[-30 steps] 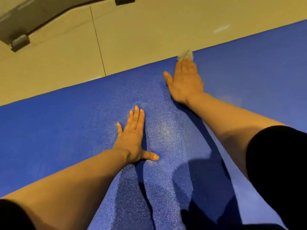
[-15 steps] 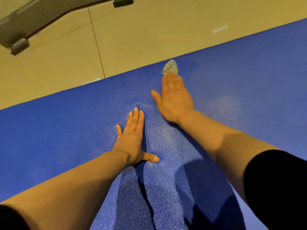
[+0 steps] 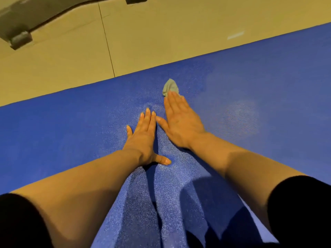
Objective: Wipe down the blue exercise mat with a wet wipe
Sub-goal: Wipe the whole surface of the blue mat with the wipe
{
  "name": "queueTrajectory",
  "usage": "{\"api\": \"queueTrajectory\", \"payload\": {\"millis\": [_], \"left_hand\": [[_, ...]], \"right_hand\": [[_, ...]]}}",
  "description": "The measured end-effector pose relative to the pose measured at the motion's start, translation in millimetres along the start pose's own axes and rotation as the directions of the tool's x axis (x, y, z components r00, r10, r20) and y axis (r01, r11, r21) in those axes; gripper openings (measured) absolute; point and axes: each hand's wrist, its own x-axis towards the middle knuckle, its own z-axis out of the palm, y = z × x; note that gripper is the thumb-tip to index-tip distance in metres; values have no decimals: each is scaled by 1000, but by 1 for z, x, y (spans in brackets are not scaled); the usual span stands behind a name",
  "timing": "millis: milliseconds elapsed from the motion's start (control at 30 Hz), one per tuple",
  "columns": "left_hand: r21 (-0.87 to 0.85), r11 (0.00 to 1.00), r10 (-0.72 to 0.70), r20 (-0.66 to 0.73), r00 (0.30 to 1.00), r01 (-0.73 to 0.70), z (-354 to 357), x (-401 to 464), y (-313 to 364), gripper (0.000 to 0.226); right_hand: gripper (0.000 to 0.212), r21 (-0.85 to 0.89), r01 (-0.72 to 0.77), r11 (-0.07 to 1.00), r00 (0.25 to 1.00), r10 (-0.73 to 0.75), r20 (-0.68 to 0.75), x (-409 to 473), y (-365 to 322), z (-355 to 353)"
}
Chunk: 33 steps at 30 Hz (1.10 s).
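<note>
The blue exercise mat [image 3: 259, 83] stretches across the floor from left to right. My right hand [image 3: 180, 122] lies flat on it with straight fingers and presses a crumpled grey wet wipe [image 3: 170, 86]; part of the wipe sticks out past the fingertips. Just to its left, my left hand [image 3: 144, 138] rests flat on the mat, fingers straight and thumb spread toward me. The right thumb almost touches the left hand's fingers. Damp, shiny patches show on the mat around both hands.
Beige floor tiles [image 3: 161, 42] lie beyond the mat's far edge. A grey piece of equipment with dark feet [image 3: 19, 40] stands at the top left. Black sleeves cover my upper arms at the bottom corners.
My right hand has slid the wipe toward me and to the left, from the mat's far edge to beside the left hand. The left hand has stayed in place.
</note>
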Motion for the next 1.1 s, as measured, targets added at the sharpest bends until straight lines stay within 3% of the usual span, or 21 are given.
{"api": "queueTrajectory", "payload": {"millis": [100, 167, 233, 300, 433, 533, 600, 733, 867, 967, 1033, 1100], "left_hand": [[27, 1000, -13, -6, 1000, 14, -1, -4, 6, 146], [42, 999, -9, -29, 1000, 10, 1, -9, 9, 139], [51, 999, -5, -49, 999, 7, 8, -21, 11, 125], [73, 997, -2, -88, 996, 8, 19, -34, 11, 107], [33, 999, -23, -130, 991, 28, 40, -56, 15, 88], [7, 1000, -22, -126, 992, 23, 52, -71, 22, 89], [15, 1000, -11, -127, 992, 13, 58, -81, 21, 88], [11, 1000, -11, -127, 992, 12, 67, -95, 20, 88], [8, 1000, -19, -128, 992, 20, 78, -103, 24, 92], [9, 1000, -15, -115, 993, 16, 86, -111, 29, 94], [17, 1000, 3, -105, 994, -1, 90, -117, 29, 93], [19, 1000, 0, -93, 996, 2, 94, -123, 25, 92]], "right_hand": [[72, -5, 90, 996, 996, -90, -19, -6, 24, -7], [73, 45, -34, 998, 995, 38, -95, -9, 48, -15], [73, 60, -186, 981, 978, 190, -80, -12, 54, -16], [74, 64, -247, 967, 967, 251, -52, -14, 33, -12], [73, -29, -22, 999, 998, 23, 54, -28, -13, 3], [74, -12, 52, 999, 998, -51, 26, -39, 17, -6], [76, 3, -54, 999, 996, 54, -67, -41, 40, -10], [75, 54, -251, 966, 968, 252, -7, -43, 22, -4], [73, 6, -19, 1000, 998, 18, 59, -66, -26, 13], [74, 20, 138, 990, 990, -138, 12, -85, -8, 11], [77, 72, 20, 997, 996, -13, -91, -89, 17, 7], [74, 85, -185, 979, 980, 190, -60, -94, 27, 6]]}}
